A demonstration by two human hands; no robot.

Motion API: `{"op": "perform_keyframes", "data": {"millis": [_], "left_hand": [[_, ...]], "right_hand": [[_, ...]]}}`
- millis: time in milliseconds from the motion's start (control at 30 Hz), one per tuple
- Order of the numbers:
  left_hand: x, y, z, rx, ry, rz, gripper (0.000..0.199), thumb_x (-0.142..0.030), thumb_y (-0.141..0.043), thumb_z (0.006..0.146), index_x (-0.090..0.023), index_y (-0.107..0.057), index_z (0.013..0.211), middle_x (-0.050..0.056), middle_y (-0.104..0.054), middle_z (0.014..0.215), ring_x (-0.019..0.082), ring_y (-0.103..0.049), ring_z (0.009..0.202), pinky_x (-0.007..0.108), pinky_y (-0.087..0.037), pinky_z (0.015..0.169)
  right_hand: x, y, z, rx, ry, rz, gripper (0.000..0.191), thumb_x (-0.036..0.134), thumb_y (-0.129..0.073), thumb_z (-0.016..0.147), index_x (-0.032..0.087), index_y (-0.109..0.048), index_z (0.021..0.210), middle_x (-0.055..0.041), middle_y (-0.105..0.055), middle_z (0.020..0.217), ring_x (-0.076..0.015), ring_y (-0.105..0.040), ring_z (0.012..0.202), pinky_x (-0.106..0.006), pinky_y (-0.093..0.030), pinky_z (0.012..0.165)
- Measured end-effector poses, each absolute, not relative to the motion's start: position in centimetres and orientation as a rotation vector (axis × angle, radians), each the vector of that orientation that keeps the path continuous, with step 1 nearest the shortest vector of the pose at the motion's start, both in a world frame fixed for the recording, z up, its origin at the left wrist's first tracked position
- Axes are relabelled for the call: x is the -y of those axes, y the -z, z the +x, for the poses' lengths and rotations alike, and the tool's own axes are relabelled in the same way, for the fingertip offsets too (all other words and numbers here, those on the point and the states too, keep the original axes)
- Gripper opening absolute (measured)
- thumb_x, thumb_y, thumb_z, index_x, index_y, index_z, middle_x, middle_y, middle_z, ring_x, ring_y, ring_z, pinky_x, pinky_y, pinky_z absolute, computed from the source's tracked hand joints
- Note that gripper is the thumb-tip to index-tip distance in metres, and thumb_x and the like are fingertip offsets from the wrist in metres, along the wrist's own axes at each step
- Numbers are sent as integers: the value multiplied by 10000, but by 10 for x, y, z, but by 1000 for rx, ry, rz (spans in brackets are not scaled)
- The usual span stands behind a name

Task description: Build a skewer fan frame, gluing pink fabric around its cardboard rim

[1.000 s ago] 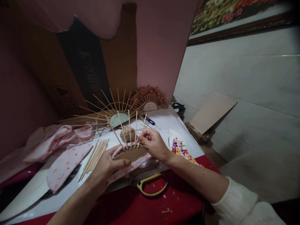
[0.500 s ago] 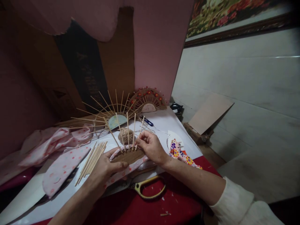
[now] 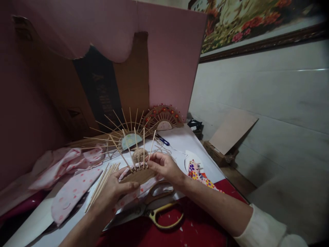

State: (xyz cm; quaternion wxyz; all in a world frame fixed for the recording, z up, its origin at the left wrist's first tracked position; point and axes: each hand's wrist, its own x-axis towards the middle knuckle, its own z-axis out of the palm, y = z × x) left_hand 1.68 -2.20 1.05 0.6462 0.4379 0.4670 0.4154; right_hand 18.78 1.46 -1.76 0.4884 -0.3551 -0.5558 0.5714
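My left hand (image 3: 117, 188) grips the left end of a cardboard half-disc (image 3: 140, 176) edged in pink dotted cloth, its thumb lying across the front. Several thin wooden sticks (image 3: 144, 144) stand up from the curved edge, spread like rays. At the right end of that edge, my right hand (image 3: 166, 168) pinches the rightmost wooden stick (image 3: 152, 144) near its base; the fingertips hide its lower end. Just behind the sticks sits a ball of twine (image 3: 139, 156). Large scissors (image 3: 166, 216) with gold handles lie below the half-disc.
Loose sticks (image 3: 102, 183) and a pink dotted cloth piece (image 3: 74, 195) lie to the left. Behind stand a rayed piece with a blue-green half-disc (image 3: 131, 140) and a cardboard arch with red flowers (image 3: 177, 116). Blue snips (image 3: 162, 140) and flowered cloth (image 3: 203, 178) are rightward.
The view has tilted up slightly, so things sit lower. The half-disc has tipped a little, showing more of the scissors. My right fingers have moved slightly down the rightmost stick.
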Motion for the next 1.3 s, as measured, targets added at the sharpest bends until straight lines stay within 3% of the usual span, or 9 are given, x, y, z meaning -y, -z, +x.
{"op": "perform_keyframes", "data": {"millis": [133,300,533,1067,1300], "left_hand": [[19,-7,18,-1051,-944,1005,321,-123,-725,567,-154,-655,878,9,-688,629,147,-598,485,232,-500,436],[18,-5,17,-1057,-955,1008,344,-128,-730,549,-152,-668,886,30,-708,676,160,-617,515,247,-510,465],[19,-1,15,-1053,-938,977,420,-167,-760,531,-158,-656,938,32,-703,675,169,-607,499,265,-508,422],[15,6,14,-1059,-937,985,429,-184,-766,517,-165,-670,935,51,-718,702,213,-641,560,296,-512,503],[15,4,14,-1063,-939,986,406,-169,-761,521,-156,-654,913,43,-711,691,178,-626,534,266,-511,480]], "right_hand": [[-12,16,187,1353,-1422,-821,334,331,-720,635,170,-561,881,12,-553,719,-104,-477,596,-216,-385,495],[-12,14,187,1323,-1411,-805,216,219,-654,640,170,-557,827,32,-527,668,-92,-462,576,-224,-370,512],[-16,17,186,1259,-1431,-834,246,189,-667,589,169,-549,804,35,-534,652,-93,-465,574,-227,-366,526],[-17,20,185,1231,-1467,-849,259,208,-690,589,171,-552,805,31,-573,667,-93,-517,578,-235,-395,537],[-17,20,185,1218,-1462,-877,283,201,-693,579,164,-555,823,35,-559,662,-97,-519,584,-240,-405,550]]}}
